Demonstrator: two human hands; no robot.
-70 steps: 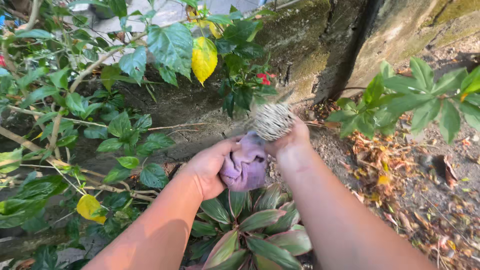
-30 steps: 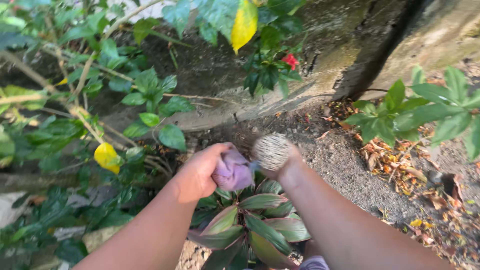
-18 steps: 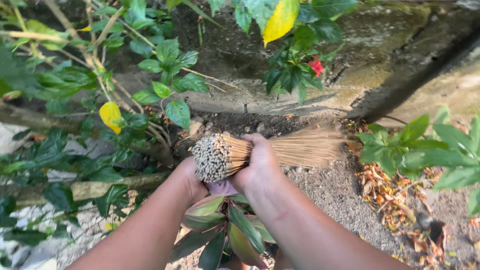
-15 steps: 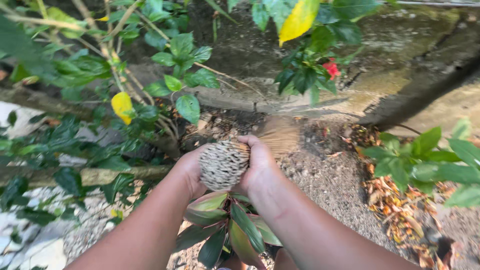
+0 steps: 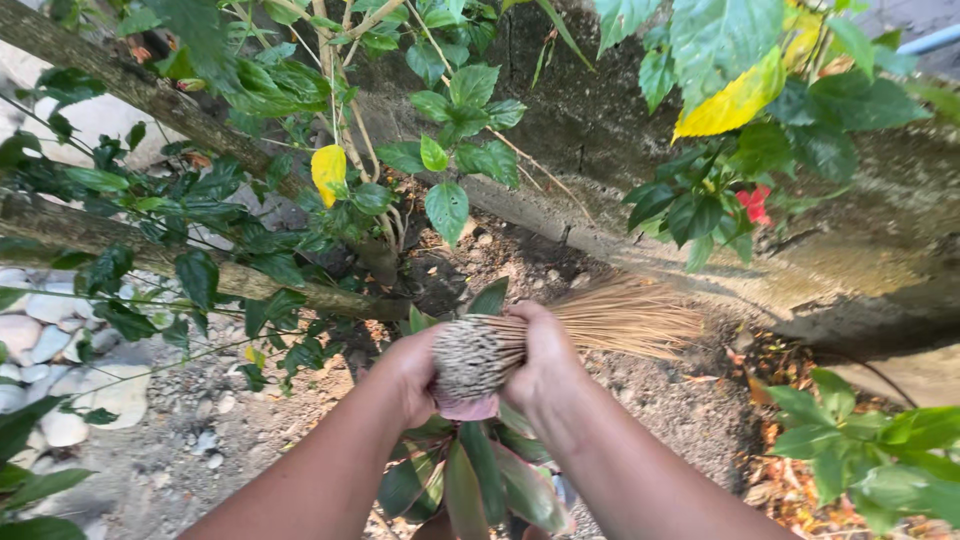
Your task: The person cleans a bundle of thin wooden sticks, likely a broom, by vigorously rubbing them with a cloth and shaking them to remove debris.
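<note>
Both hands, left hand [image 5: 412, 368] and right hand [image 5: 545, 352], have fingers clenched round the stick broom [image 5: 560, 330], sweeping soil; next stroke probably needs steady grip

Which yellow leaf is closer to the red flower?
The big yellow leaf at the upper right. It hangs just above the red flower, while the small yellow leaf sits far off among the left branches.

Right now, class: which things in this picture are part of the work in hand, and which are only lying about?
In hand:
stick broom
purple cloth
left hand
right hand

Lying about:
red-green plant
red flower
yellow leaf
pale stones
dry leaves
</note>
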